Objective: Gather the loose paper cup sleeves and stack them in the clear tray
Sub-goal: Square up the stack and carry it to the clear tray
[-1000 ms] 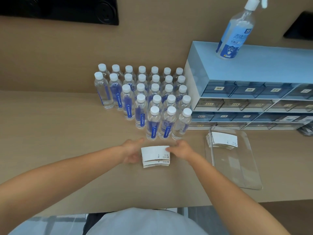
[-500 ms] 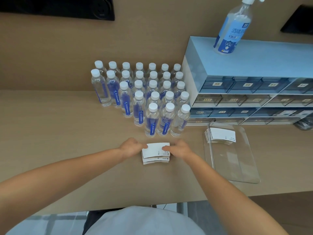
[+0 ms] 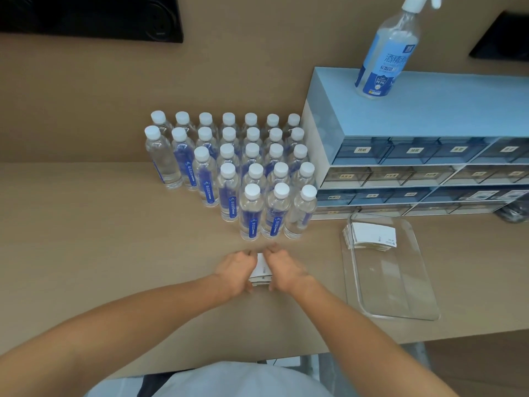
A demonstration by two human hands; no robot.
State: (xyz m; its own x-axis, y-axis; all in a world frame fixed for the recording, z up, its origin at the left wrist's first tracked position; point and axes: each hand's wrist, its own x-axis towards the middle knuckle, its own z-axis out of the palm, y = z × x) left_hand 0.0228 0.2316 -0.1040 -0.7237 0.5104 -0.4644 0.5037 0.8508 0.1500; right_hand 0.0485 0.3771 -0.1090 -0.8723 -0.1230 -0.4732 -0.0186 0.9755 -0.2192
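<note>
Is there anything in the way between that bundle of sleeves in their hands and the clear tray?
Nothing visible. The sleeves sit pressed between the left hand and right hand, and only bare table lies between them and the tray to the right. The water bottles stand behind, off that path. A stack fills the tray's far end.

Mostly covered: pile of sleeves [image 3: 262, 270] between left hand [image 3: 237, 267] and right hand [image 3: 283, 270].

Only a narrow white strip and some lower edges showing; number in the pile impossible to tell, print on it too small to read. Fingertips of both hands tucked out of sight against the pile's sides. Spray bottle [image 3: 386, 53] cut off at the nozzle by the top edge. Drawer unit [image 3: 429, 156] running off the right edge, labels blurred. Dark object [image 3: 513, 212] at the right edge, unidentifiable. Rear water bottles [image 3: 229, 156] hidden behind front ones.
</note>
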